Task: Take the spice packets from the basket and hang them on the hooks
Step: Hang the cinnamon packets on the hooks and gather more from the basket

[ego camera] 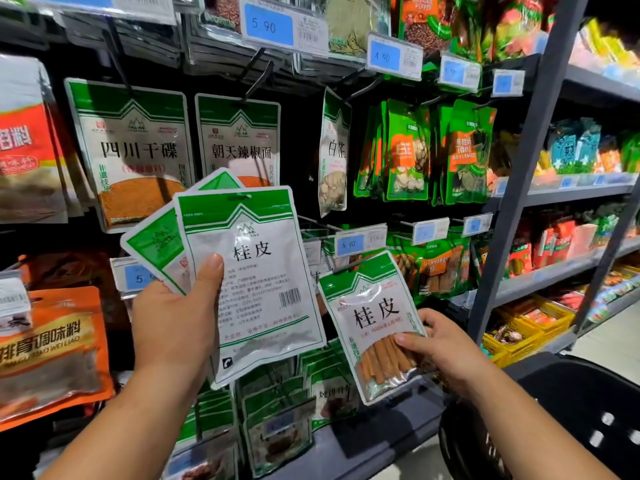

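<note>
My left hand (176,323) grips a fan of green-and-white spice packets (256,271), the front one showing its printed back with a barcode. My right hand (446,344) pinches the lower right side of a single cinnamon-stick packet (374,323), held face-out in front of the shelf. The top of that packet sits just under a wire hook (318,226) with a 5.90 price tag (360,242); whether it hangs on the hook I cannot tell. The black basket (568,420) is at the lower right, beneath my right forearm.
Hanging packets fill the pegboard: two white-green spice bags (135,150) above, orange bags (52,348) at left, green bags (429,150) at right. A grey shelf upright (519,174) stands to the right, with yellow crates (523,327) low behind it.
</note>
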`<state>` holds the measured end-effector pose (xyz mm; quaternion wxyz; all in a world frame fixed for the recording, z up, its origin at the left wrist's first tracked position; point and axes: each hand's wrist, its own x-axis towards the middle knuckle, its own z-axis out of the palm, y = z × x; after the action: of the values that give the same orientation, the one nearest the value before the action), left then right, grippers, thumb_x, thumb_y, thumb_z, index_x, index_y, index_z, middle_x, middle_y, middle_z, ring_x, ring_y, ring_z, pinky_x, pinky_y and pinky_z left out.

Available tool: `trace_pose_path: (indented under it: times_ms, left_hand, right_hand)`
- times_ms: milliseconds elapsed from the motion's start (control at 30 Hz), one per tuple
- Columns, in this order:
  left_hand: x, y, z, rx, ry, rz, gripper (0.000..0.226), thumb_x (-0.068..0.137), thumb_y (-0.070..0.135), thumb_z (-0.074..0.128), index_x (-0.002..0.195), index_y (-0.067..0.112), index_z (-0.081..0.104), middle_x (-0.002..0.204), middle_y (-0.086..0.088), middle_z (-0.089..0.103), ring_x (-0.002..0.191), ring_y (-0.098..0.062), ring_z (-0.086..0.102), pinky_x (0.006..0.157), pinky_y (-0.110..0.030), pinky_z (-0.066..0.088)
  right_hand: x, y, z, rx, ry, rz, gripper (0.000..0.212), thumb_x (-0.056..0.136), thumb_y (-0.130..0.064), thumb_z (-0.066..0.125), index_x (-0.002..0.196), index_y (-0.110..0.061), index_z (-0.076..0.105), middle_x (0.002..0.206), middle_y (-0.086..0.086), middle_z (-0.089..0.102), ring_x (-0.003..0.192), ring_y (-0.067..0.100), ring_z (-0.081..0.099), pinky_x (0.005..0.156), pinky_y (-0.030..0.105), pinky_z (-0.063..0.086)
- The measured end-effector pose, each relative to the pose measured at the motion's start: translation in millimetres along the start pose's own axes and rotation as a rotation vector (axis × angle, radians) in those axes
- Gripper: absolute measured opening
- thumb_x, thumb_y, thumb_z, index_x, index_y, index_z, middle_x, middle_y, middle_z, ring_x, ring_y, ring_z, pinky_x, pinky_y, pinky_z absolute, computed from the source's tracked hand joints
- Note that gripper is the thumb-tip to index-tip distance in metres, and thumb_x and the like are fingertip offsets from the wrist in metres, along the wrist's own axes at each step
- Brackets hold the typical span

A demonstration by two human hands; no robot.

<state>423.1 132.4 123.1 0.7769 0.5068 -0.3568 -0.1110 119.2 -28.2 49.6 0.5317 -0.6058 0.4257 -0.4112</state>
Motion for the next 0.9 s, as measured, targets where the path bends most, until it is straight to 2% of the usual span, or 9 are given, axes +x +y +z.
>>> trace_pose_path:
  times_ms: [67,167,300,433,500,600,700,800,900]
  left_hand:
    - [0,-2,1,-0.011,-0.017,0.0,0.011,0.095,0.034,0.071,0.087,0.034,0.077,0.095,0.017,0.078,0.096,-0.013,0.073,0.09,-0.041,0.056]
    - [-1,-4,4,-0.045,-0.037,-0.007,0.007,0.093,0.038,0.072,0.093,0.043,0.078,0.106,0.015,0.078,0.104,-0.015,0.073,0.096,-0.047,0.055]
    - [-3,-4,7,-0.057,-0.054,-0.023,0.008,0.091,0.041,0.074,0.097,0.045,0.078,0.108,0.013,0.078,0.105,-0.017,0.073,0.099,-0.053,0.054]
    - [-3,-5,9,-0.059,-0.075,-0.027,0.016,0.083,0.05,0.074,0.097,0.043,0.078,0.106,0.011,0.079,0.102,-0.018,0.074,0.097,-0.056,0.055]
    - [-3,-5,9,-0.068,-0.087,-0.025,0.015,0.084,0.049,0.074,0.098,0.044,0.078,0.107,0.011,0.078,0.103,-0.018,0.074,0.097,-0.055,0.055]
    - [-3,-6,9,-0.075,-0.089,-0.023,0.021,0.082,0.052,0.074,0.099,0.043,0.078,0.108,0.01,0.078,0.104,-0.019,0.074,0.098,-0.055,0.054]
    - [-2,-8,10,-0.08,-0.088,-0.024,0.027,0.079,0.057,0.075,0.1,0.04,0.078,0.108,0.009,0.079,0.105,-0.021,0.074,0.098,-0.058,0.054]
    - [-3,-9,12,-0.076,-0.086,-0.022,0.006,0.09,0.043,0.075,0.095,0.041,0.079,0.106,0.011,0.079,0.103,-0.018,0.074,0.097,-0.055,0.055]
    - [-3,-10,14,-0.053,-0.079,-0.019,0.012,0.094,0.035,0.072,0.088,0.044,0.079,0.101,0.014,0.079,0.099,-0.014,0.074,0.094,-0.049,0.057]
  right_hand:
    - [5,5,1,0.007,0.0,-0.004,0.032,0.084,0.004,0.076,0.112,0.001,0.06,0.101,0.017,0.078,0.087,0.025,0.077,0.066,0.029,0.06]
    - [12,8,6,0.031,0.039,-0.031,0.035,0.084,-0.002,0.079,0.113,-0.004,0.062,0.105,0.013,0.078,0.097,0.027,0.076,0.079,0.037,0.059]
    - [18,11,12,0.067,0.048,-0.05,0.037,0.084,-0.001,0.079,0.116,-0.004,0.062,0.103,0.01,0.079,0.094,0.023,0.076,0.077,0.031,0.059]
    - [24,14,15,0.094,0.024,-0.057,0.041,0.081,-0.002,0.081,0.117,-0.004,0.061,0.105,0.012,0.079,0.102,0.03,0.075,0.085,0.038,0.059]
    - [25,14,14,0.106,-0.004,-0.079,0.053,0.073,-0.012,0.091,0.116,-0.004,0.062,0.106,0.012,0.078,0.103,0.031,0.075,0.086,0.04,0.059]
    - [24,15,12,0.099,-0.012,-0.102,0.085,0.046,-0.037,0.1,0.115,-0.006,0.062,0.107,0.012,0.078,0.102,0.029,0.075,0.089,0.042,0.057]
    - [25,18,6,0.145,0.01,-0.111,0.074,0.051,-0.028,0.095,0.113,-0.005,0.061,0.107,0.014,0.078,0.103,0.034,0.074,0.09,0.045,0.056]
    - [25,20,4,0.178,0.019,-0.105,0.084,0.044,-0.036,0.102,0.111,-0.007,0.061,0.109,0.016,0.077,0.101,0.034,0.075,0.091,0.048,0.056]
    - [27,19,9,0.174,0.037,-0.089,0.048,0.072,-0.012,0.087,0.112,-0.006,0.062,0.107,0.014,0.078,0.102,0.034,0.074,0.097,0.053,0.055]
